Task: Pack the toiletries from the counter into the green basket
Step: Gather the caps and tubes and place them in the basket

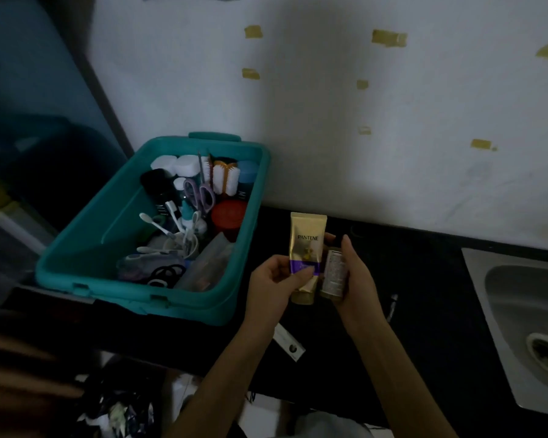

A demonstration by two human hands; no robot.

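Note:
The green basket stands on the left end of the dark counter, filled with several toiletries: purple scissors, a red-lidded jar, toothbrushes, brushes, hair ties. Just right of the basket, above the counter, my left hand holds a gold Pantene tube upright, cap down. My right hand grips a second, smaller tube or bottle with a printed label, pressed against the gold one.
A steel sink is set into the counter at the right. A white flat packet lies at the counter's front edge and a thin pen-like item lies right of my right arm. The taped wall rises behind.

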